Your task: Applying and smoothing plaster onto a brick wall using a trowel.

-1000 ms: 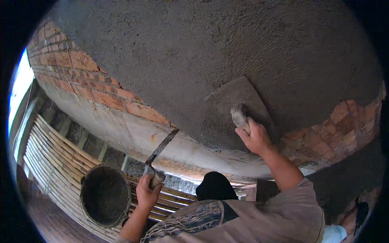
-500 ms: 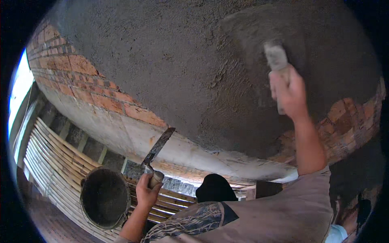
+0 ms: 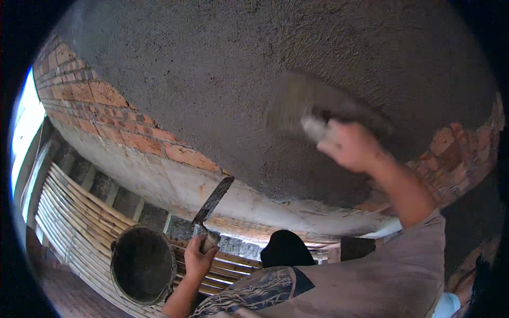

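Float point(image 3: 297, 100): flat and blurred by speed, at 2 o'clock just off centre, lying over the grey plaster point(image 3: 212, 106); the blur hides whether its whole face touches.
Right hand point(image 3: 352, 147): toward 3 o'clock, your grip wrapped around the float's pale handle.
Change: half a second ago your float was farther out toward 2 o'clock; it has come down toward the centre and swung to lie more crosswise.
Meaning: you seem to be mid-stroke, rubbing over a rough patch, so the levelling looks unfinished there.
Left hand point(image 3: 199, 259): at 7 o'clock, your grip clasping the trowel's handle, hardly moved.
Trowel point(image 3: 213, 200): between 7 and 8 o'clock, blade mortar-stained, tip aimed toward 1 o'clock.
Bucket point(image 3: 168, 249): between 7 and 8 o'clock, dark inside, just beside your left forearm, in front of bamboo poles point(image 3: 90, 206).
Brick point(image 3: 106, 93): bare at 10 o'clock, along the plaster's edge, with another exposed stretch at 3 o'clock.
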`<move>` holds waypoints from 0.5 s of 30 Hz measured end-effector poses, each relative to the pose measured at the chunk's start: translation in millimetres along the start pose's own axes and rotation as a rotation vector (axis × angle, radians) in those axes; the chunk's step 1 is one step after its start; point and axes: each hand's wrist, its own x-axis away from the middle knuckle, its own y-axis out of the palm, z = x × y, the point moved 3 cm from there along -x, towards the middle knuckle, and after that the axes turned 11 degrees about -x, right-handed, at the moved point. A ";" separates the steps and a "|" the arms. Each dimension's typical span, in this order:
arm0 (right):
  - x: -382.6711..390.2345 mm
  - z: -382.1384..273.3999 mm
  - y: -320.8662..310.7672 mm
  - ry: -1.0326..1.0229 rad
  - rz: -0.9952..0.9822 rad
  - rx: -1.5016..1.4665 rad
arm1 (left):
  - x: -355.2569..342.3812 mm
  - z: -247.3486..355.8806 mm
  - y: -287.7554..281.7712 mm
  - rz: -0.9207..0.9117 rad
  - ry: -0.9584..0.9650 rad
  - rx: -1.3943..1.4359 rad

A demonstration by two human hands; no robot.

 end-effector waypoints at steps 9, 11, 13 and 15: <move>-3.2 -12.0 -124.7 -0.196 0.655 -0.705 | 3.4 9.5 5.5 0.025 0.010 0.074; 1.5 -22.9 -96.9 -0.222 0.578 -0.755 | 6.8 8.0 0.5 0.010 0.005 0.088; 1.0 -35.3 -50.9 -0.297 0.423 -0.694 | 10.1 5.9 -7.2 0.009 -0.004 0.091; 7.3 -55.8 -1.9 -0.333 0.243 -0.765 | 11.0 2.9 -10.9 -0.093 -0.235 0.420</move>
